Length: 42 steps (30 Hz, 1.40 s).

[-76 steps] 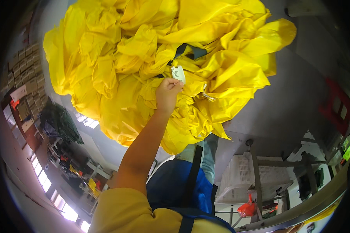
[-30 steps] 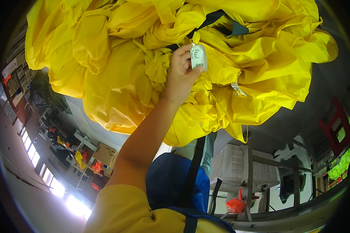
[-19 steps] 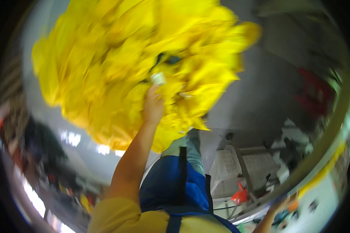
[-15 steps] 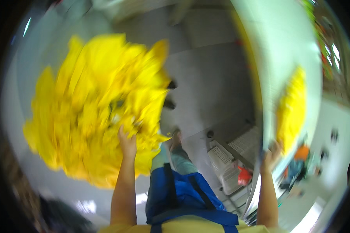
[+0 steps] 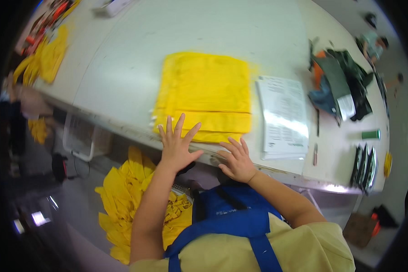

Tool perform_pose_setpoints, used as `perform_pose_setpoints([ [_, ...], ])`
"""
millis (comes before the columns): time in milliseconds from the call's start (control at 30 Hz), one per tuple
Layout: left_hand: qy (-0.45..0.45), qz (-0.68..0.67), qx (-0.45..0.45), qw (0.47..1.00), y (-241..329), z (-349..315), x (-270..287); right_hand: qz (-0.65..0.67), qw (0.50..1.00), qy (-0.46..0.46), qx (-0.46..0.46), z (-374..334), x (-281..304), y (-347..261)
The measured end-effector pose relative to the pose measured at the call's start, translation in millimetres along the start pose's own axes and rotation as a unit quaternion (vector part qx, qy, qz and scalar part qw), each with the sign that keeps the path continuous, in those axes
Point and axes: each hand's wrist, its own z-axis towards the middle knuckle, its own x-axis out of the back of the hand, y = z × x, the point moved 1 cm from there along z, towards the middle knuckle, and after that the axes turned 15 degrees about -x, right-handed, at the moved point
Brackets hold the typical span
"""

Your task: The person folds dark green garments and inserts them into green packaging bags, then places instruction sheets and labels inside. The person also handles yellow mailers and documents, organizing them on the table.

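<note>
A stack of folded yellow fabric (image 5: 206,86) lies on the pale table (image 5: 131,68) in front of me. My left hand (image 5: 177,147) has its fingers spread, the tips at the stack's near left corner. Beside it, my right hand (image 5: 238,160) is also open, its fingertips at the near edge of the stack. Neither hand grips anything. Below the table edge, a big heap of loose yellow fabric (image 5: 122,190) sits by my left side.
Right of the stack lies a pile of printed sheets (image 5: 283,118) in clear plastic. Farther right are dark green and orange cloth items (image 5: 347,81), a green roll (image 5: 371,134) and black packets (image 5: 363,167). More yellow cloth (image 5: 52,54) lies far left, near another person.
My view has swung from the floor and the yellow heap to the tabletop. My left hand has left the heap, and both hands have come together at the folded stack.
</note>
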Motion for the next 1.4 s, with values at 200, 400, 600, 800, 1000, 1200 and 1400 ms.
perform_pose_setpoints([
  [200, -0.182, 0.095, -0.021, 0.978, -9.7, 47.1, -52.1, -0.048, 0.879, 0.271, -0.389, -86.1, 74.4, 166.8],
  [400, -0.203, 0.078, 0.169, 0.961, 73.6, 138.0, -89.3, -0.015, 0.724, 0.249, -0.643, -82.5, 102.9, 197.4],
  [600, -0.304, 0.034, 0.134, 0.943, 61.2, 142.9, -44.1, -0.054, 0.749, 0.315, -0.580, -81.9, 112.6, 216.1],
  [800, -0.274, 0.050, 0.048, 0.959, 17.0, 119.6, -23.1, 0.246, 0.669, 0.358, -0.603, -97.8, 117.2, 231.4],
  [1000, -0.263, 0.026, 0.025, 0.964, 4.7, 129.3, -19.5, 0.534, 0.579, 0.335, -0.517, -141.1, 144.9, 221.8],
  [1200, -0.123, -0.084, -0.063, 0.987, 15.0, 126.9, -27.4, 0.586, 0.553, 0.324, -0.496, -138.0, 131.5, 186.7],
  [1400, -0.090, -0.100, -0.102, 0.986, 33.3, 147.1, -35.5, -0.175, 0.750, 0.378, -0.514, -133.5, 104.8, 222.4],
])
